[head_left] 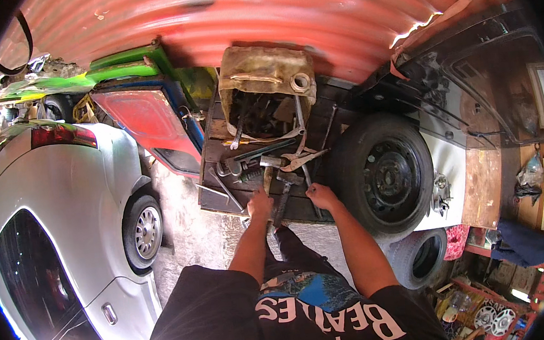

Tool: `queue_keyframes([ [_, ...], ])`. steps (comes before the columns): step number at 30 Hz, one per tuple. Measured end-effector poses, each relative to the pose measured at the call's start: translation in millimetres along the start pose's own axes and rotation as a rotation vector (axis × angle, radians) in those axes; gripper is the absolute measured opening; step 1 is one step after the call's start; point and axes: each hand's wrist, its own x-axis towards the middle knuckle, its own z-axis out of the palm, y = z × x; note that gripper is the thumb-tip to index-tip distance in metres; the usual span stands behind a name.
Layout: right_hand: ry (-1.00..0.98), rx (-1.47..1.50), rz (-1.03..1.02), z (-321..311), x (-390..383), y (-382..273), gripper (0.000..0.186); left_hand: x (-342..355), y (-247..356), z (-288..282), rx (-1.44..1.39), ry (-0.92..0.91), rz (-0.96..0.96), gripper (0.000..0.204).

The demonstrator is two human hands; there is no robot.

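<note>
My left hand (260, 204) is closed around the wooden handle of a hammer (273, 162), whose head points away from me over the workbench (223, 202). Just right of it lies a second hammer (290, 178) with a dark handle reaching toward the bench's near edge. My right hand (322, 196) is closed at a thin metal bar tool (307, 175); its exact kind is not clear. Beyond the hands lie locking-type pliers (304, 158), a pipe wrench (236, 166) and several loose bars. A cut-open plastic jerrycan (264, 65) full of tools stands at the back.
A wheel with tyre (389, 175) stands against the bench's right side, another tyre (421, 257) below it. To the left is a silver car (62, 180). Red and green panels (143, 113) lean beside the bench. Corrugated sheet (196, 22) closes off the back.
</note>
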Motion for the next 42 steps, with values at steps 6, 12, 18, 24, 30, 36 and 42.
queue_keyframes([
  [6, 0.024, -0.013, -0.002, 14, 2, 16, 0.039, -6, -3, 2, -0.037, 0.04, -0.014, 0.05],
  [12, 0.032, -0.013, 0.013, 24, 5, 33, 0.036, 8, -13, -6, 0.027, 0.124, 0.038, 0.034],
  [18, 0.064, 0.037, 0.024, 30, 6, 35, 0.035, 43, -21, -22, 0.346, 0.538, 0.169, 0.023],
  [24, 0.046, 0.012, 0.006, 27, 2, 31, 0.035, 63, -28, -20, 0.353, 0.338, 0.177, 0.023],
  [30, 0.021, -0.018, 0.025, 27, 0, 41, 0.038, 58, -43, -18, 0.147, 0.154, 0.124, 0.032],
  [36, 0.065, -0.05, -0.104, 27, 16, 34, 0.041, 25, -27, -63, 0.053, 0.085, 0.254, 0.04],
  [42, -0.039, 0.547, -0.048, 6, 38, -41, 0.048, 5, 24, -112, 0.046, 0.05, 0.531, 0.044],
])
